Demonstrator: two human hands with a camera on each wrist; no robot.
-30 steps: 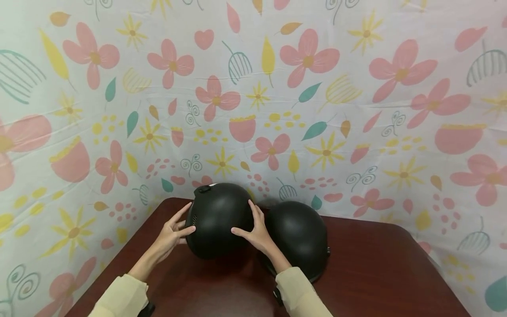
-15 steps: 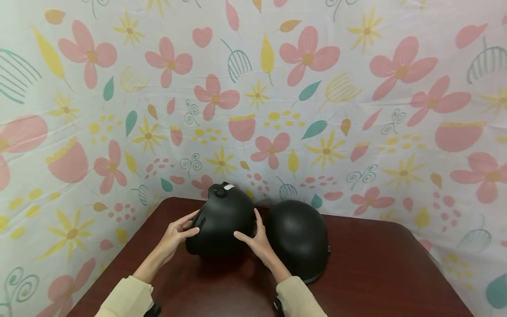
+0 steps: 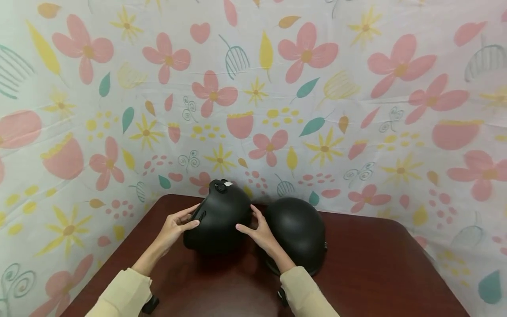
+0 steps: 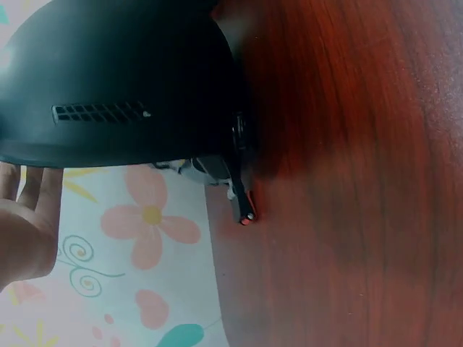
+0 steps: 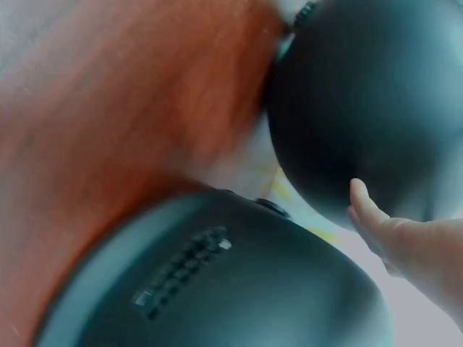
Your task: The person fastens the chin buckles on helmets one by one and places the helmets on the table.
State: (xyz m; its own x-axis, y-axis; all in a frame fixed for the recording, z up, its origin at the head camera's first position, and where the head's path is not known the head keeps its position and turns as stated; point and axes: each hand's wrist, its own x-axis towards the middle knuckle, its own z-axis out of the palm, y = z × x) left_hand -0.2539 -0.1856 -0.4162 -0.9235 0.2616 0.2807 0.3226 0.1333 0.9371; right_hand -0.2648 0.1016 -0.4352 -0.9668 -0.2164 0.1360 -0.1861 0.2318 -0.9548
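Note:
A black helmet (image 3: 222, 220) is held tilted between both hands, its round knob and white label at the top and its slotted vent facing left. The left hand (image 3: 170, 233) grips its left edge, thumb on the shell near the vent (image 4: 98, 112) and fingers behind the rim. The right hand (image 3: 263, 233) holds its right side with thumb and fingers spread; the thumb (image 5: 362, 199) lies on the shell in the right wrist view. A strap buckle (image 4: 244, 217) hangs below the helmet. Whether the helmet touches the table cannot be told.
A second black helmet (image 3: 295, 231) rests dome up on the dark red-brown table (image 3: 372, 259), just right of the held one and partly behind the right forearm. A flower-patterned cloth (image 3: 325, 101) hangs behind and left of the table.
The held helmet has turned, bringing its knob, white label and vent further right and into fuller view. Both hands have kept hold of it, with small finger shifts. The second helmet stays in place.

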